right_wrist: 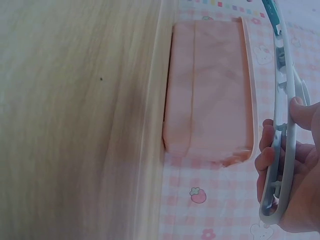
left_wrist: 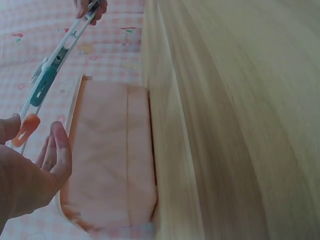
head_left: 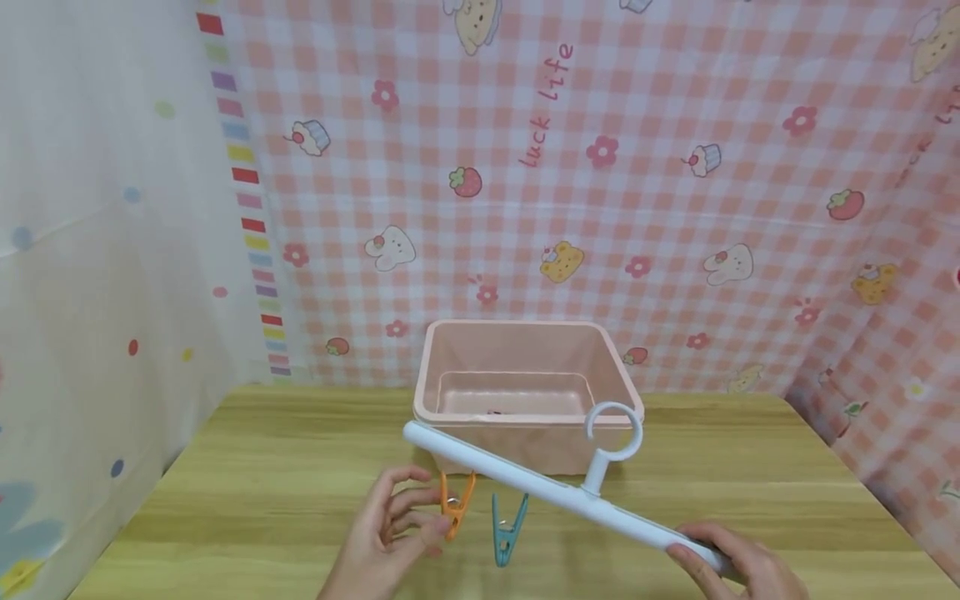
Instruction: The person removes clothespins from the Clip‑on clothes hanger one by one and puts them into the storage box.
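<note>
A pale blue clothes hanger [head_left: 525,477] with a ring-shaped hook slants across the head view, its left end higher. My right hand [head_left: 738,562] grips its lower right end; the right wrist view shows fingers and thumb of that hand [right_wrist: 295,155] round the hollow bar. Below the bar hang an orange clip [head_left: 455,508] and a teal clip [head_left: 507,533]. Beside the orange clip is my left hand [head_left: 397,525], fingers loosely bent. In the left wrist view its thumb lies close to the orange clip [left_wrist: 26,131], while the other fingers are apart from it; contact is unclear.
A pink plastic bin [head_left: 517,442] stands behind the hanger at the back of the wooden table [head_left: 300,467]. Something small and dark is partly visible inside it. Patterned cloth [head_left: 525,208] closes off the back and sides.
</note>
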Tool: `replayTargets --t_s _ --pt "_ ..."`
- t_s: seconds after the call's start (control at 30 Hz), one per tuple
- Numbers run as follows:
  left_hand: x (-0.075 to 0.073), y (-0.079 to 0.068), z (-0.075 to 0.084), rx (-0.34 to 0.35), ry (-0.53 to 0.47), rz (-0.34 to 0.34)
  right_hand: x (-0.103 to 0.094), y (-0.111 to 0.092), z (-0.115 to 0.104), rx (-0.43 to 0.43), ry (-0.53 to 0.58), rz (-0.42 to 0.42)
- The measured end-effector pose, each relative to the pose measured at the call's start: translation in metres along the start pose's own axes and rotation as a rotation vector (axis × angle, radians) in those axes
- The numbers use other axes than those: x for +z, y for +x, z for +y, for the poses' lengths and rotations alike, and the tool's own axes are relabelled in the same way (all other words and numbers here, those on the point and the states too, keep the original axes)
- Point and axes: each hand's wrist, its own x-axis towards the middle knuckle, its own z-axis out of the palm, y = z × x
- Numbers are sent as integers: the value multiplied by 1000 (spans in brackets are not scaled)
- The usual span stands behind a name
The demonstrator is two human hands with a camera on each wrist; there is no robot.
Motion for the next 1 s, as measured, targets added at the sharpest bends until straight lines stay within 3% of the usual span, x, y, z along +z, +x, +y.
replayTargets --t_s 0.17,0.47,0.7,0.83,1.0 --pt "3 2 -3 -8 5 -20 1 -1 0 -7 6 8" --pt "0 4 -9 112 27 -96 1 1 3 15 0 -36" --pt "-4 4 2 -16 11 -57 3 3 2 -46 8 -26" --pt "0 9 10 -51 -2 -82 3 4 1 -67 13 -11" --pt "4 14 15 -60 8 -59 3 4 3 -80 6 34"
